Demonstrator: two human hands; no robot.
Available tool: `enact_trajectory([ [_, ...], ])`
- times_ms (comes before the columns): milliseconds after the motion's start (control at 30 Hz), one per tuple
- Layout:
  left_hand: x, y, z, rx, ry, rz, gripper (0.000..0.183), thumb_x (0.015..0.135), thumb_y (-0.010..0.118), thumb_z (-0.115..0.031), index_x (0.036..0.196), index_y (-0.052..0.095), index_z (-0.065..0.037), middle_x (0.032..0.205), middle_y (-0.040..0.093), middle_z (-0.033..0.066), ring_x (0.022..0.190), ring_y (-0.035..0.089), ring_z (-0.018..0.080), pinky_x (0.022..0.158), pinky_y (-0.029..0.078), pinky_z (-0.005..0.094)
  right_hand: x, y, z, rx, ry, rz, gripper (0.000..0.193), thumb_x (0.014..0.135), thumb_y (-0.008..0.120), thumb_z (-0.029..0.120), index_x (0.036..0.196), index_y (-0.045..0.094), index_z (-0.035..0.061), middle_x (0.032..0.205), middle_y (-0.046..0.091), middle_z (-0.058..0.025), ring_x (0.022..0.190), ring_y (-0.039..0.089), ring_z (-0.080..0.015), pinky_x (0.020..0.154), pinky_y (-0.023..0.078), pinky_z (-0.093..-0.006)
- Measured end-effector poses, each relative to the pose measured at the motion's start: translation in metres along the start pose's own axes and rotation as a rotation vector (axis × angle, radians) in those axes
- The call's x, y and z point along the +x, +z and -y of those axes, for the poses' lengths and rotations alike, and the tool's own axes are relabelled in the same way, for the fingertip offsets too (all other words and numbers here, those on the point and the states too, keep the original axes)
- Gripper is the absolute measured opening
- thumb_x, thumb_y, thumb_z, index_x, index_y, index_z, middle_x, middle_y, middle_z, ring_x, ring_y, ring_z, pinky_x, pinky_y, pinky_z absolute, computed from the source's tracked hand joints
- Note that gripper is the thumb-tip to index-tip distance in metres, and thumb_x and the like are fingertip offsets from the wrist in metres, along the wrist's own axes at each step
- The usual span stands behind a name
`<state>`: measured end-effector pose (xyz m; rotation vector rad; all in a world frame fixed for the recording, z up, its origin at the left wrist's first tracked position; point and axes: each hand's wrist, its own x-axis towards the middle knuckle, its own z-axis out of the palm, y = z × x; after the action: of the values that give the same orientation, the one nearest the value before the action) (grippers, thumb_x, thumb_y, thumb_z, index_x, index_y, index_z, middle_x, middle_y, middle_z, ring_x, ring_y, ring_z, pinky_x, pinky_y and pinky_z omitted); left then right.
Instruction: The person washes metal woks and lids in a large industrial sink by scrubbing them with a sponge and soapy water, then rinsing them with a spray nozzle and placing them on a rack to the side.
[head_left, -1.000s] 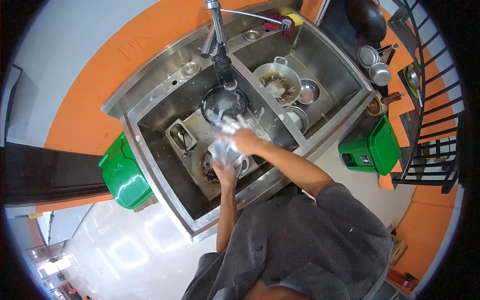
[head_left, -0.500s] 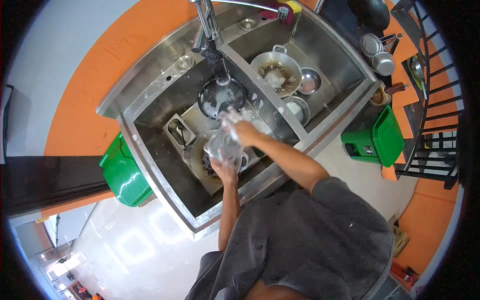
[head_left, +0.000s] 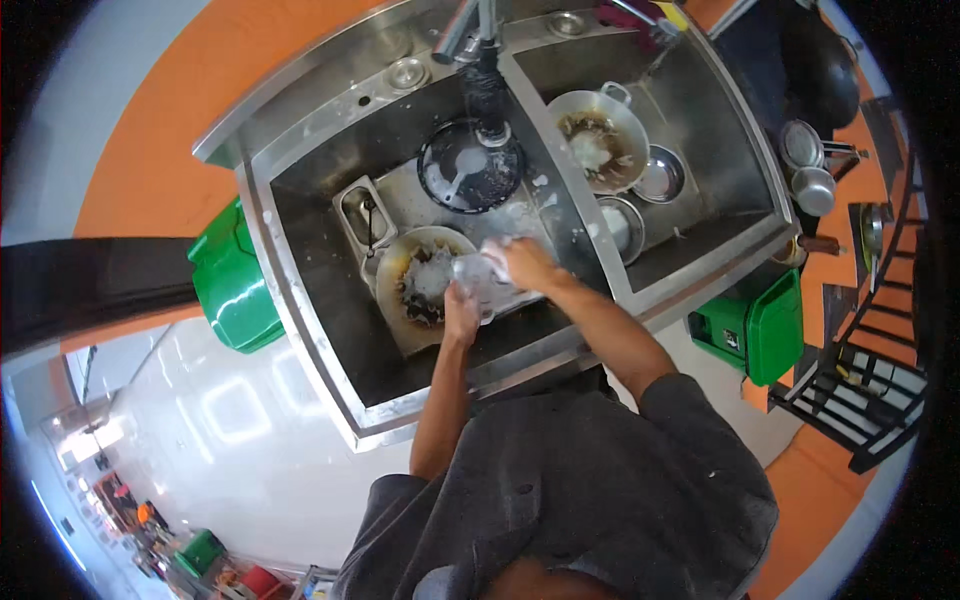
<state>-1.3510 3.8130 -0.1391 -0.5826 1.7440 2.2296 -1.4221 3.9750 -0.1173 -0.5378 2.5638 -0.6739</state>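
Over the left basin of a steel sink (head_left: 330, 350), my left hand (head_left: 461, 315) grips a clear plastic container (head_left: 490, 298) by its near left side. My right hand (head_left: 528, 265) is closed at the container's far right side, its fingers covered in white foam; whatever they hold is hidden by the suds. Just left of the container lies a wide metal pan (head_left: 388, 300) with brown stains and foamy water. Beyond it, a round black pan (head_left: 437, 192) holds suds and a pale spoon-shaped utensil (head_left: 468, 162). A small rectangular steel pan (head_left: 350, 205) with a dark-handled tool inside stands at the left.
A faucet with a black-wrapped spout (head_left: 487, 95) hangs over the left basin. In the right basin sit a two-handled pot (head_left: 640, 135) with brown residue and two steel bowls (head_left: 672, 165). Green bins (head_left: 235, 285) flank the sink; pans (head_left: 812, 190) and a black metal rack (head_left: 850, 395) are at right.
My right hand has come down from beside the black pan to the container's right side. The container has shifted right, uncovering more of the stained pan. The whole view has turned slightly.
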Motion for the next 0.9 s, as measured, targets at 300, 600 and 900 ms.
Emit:
enact_trajectory([
  [300, 0.071, -0.129, 0.076, 0.94, -0.529, -0.327, 0.046, 0.084, 0.063, -0.022, 0.12, 0.051, 0.003, 0.104, 0.063, 0.0181, 0.096, 0.06, 0.0326, 0.078, 0.05, 0.043, -0.003, 0.06, -0.107, -0.125, 0.547, -0.064, 0.026, 0.092, 0.039, 0.016, 0.109, 0.054, 0.0039, 0.095, 0.065, -0.0225, 0.088, 0.064, -0.0422, 0.076, 0.051, -0.0496],
  [600, 0.065, -0.213, 0.163, 0.695, -0.746, -0.642, 0.056, 0.08, 0.066, -0.032, 0.123, 0.051, 0.0, 0.118, 0.06, 0.0187, 0.101, 0.061, 0.0325, 0.081, 0.051, 0.0418, 0.009, 0.07, -0.088, 0.017, 0.842, -0.056, 0.03, 0.093, 0.041, 0.015, 0.105, 0.061, -0.0032, 0.108, 0.061, -0.0231, 0.099, 0.061, -0.0387, 0.083, 0.052, -0.0467],
  [900, 0.04, -0.265, 0.143, 0.915, -0.453, -0.158, 0.034, 0.08, 0.056, -0.013, 0.112, 0.058, 0.0, 0.106, 0.064, 0.0181, 0.091, 0.066, 0.0291, 0.077, 0.054, 0.0406, 0.003, 0.099, -0.11, -0.162, 0.6, 0.352, 0.03, 0.09, 0.045, 0.015, 0.108, 0.064, 0.0001, 0.118, 0.058, -0.0225, 0.106, 0.059, -0.0374, 0.089, 0.049, -0.0456],
])
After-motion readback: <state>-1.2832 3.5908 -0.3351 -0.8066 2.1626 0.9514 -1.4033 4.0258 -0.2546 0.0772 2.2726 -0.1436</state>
